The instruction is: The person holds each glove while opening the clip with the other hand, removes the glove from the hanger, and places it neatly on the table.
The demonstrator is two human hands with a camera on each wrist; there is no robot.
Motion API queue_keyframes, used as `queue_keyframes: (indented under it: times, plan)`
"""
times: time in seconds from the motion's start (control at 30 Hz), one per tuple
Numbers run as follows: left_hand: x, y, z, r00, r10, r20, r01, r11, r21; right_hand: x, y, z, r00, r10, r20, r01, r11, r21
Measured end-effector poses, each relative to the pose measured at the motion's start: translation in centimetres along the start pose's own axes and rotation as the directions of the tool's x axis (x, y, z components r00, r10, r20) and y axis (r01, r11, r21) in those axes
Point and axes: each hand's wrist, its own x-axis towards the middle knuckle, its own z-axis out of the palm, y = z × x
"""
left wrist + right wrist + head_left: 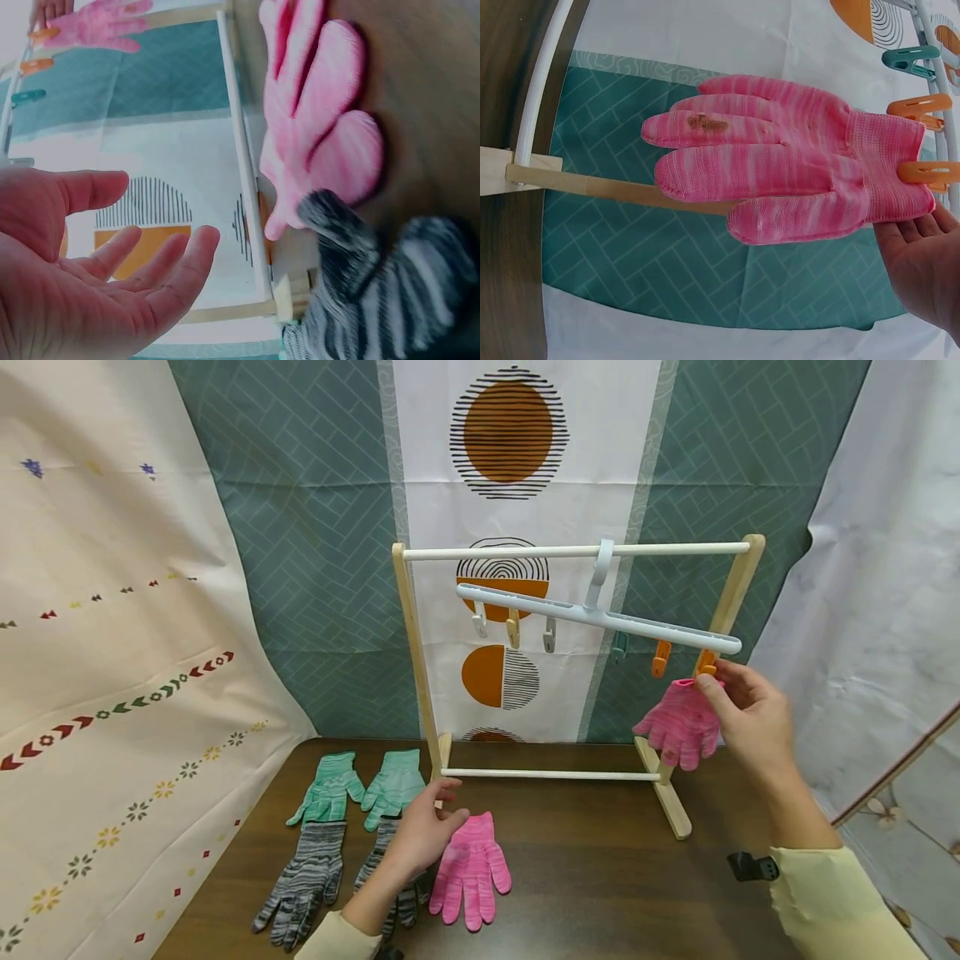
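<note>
A pink knit glove (681,720) hangs fingers down below the right end of a pale blue hanger (637,625). An orange clip (928,172) bites the cuff of this glove. My right hand (753,714) pinches the cuff's edge right beside that clip, and in the right wrist view a brown stain shows on one glove finger. My left hand (423,831) is held over the gloves at the rack's left foot, fingers loosely bent and nothing in them. Just right of it, a second pink glove (472,872) lies flat on the table.
The hanger hooks onto the top bar (510,552) of a wooden rack and tilts down to the right. Several other clips, such as the teal clip (619,647), hang from it bare. Green gloves (330,785) and grey striped gloves (307,877) lie at the left.
</note>
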Motion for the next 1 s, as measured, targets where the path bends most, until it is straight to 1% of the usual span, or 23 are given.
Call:
queue_keyframes:
  times: [0.17,0.3,0.57,0.7,0.83,1.0]
  plan:
    - [0.4,0.7,0.4,0.999,0.054,-0.004,-0.054,0.998,0.013,-0.1,-0.1,0.2,1.0,0.005,-0.021,-0.004,0.999,0.038]
    - [0.7,1.4,0.6,0.996,0.092,0.006,-0.093,0.996,0.015,-0.2,-0.3,0.3,1.0,-0.001,-0.026,0.002,0.998,0.063]
    - [1.4,2.8,1.6,0.992,0.128,0.022,-0.128,0.992,0.007,-0.4,-0.4,0.3,1.0,-0.002,-0.028,0.005,0.997,0.076]
    - [1.7,3.6,2.1,0.989,0.147,0.032,-0.146,0.989,-0.017,-0.6,-0.7,0.4,1.0,0.004,-0.016,-0.002,0.996,0.09]
    - [2.0,4.3,2.4,0.982,0.18,0.052,-0.177,0.983,-0.054,-0.8,-1.0,0.5,1.0,0.003,0.001,-0.003,0.993,0.117]
    - [2.1,5.4,2.7,0.976,0.203,0.08,-0.195,0.976,-0.093,-1.2,-1.3,0.8,1.0,0.003,0.012,-0.004,0.995,0.096]
